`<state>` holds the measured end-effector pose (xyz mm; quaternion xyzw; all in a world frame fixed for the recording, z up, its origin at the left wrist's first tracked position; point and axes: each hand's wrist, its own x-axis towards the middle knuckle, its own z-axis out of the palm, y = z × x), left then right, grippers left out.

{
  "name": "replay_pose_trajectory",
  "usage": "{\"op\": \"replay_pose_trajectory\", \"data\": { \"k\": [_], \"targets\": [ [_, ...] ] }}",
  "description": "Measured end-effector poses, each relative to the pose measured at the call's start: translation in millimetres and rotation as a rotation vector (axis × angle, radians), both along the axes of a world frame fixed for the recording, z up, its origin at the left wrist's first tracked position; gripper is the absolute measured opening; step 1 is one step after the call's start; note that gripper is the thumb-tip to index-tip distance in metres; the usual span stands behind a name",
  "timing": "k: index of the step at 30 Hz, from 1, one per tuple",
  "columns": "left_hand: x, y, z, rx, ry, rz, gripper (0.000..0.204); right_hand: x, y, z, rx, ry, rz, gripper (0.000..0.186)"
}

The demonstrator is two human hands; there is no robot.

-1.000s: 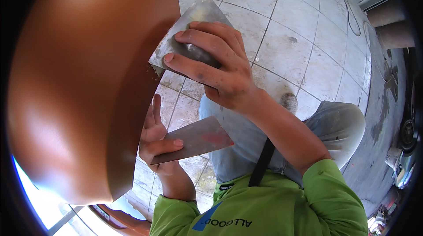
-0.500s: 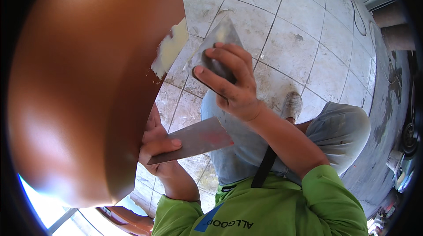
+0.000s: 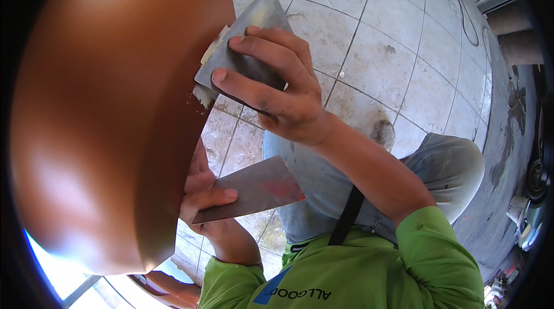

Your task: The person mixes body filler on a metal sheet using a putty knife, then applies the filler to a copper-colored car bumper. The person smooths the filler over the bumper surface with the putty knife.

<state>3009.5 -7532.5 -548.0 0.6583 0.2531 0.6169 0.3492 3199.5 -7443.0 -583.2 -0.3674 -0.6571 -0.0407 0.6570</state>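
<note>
Right hand (image 3: 297,110): gripping flat grey metal blade (image 3: 258,19).
Left hand (image 3: 199,200): pinching rectangular grey metal plate (image 3: 259,187).
Cream putty-like patch (image 3: 215,47): blade overlaps again, apparently smoothing.

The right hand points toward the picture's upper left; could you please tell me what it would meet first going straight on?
Probably the edge of the orange-brown panel, by the cream patch; the metal spreader in the right hand overlaps that edge, though this view leaves contact unclear.
</note>
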Motion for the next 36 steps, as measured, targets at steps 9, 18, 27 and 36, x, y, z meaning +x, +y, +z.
{"op": "replay_pose_trajectory", "data": {
  "k": [9, 18, 27, 36],
  "targets": [
    [0, 0, 1, 0.001, 0.012, 0.012, 0.027, 11, -35, -37, -0.162, -0.074, 0.017, 0.055],
    [1, -1, 0, -0.029, -0.008, 0.037, 0.04, 8, 16, 2, 0.089, 0.022, -0.007, 0.056],
    [4, -1, 4, -0.044, -0.025, 0.033, 0.035, 43, -17, -32, -0.171, -0.033, -0.106, 0.064],
    [-4, 3, -3, -0.042, 0.003, -0.067, 0.032, 27, -7, 41, 0.016, -0.172, -0.007, 0.051]
  ]
}}
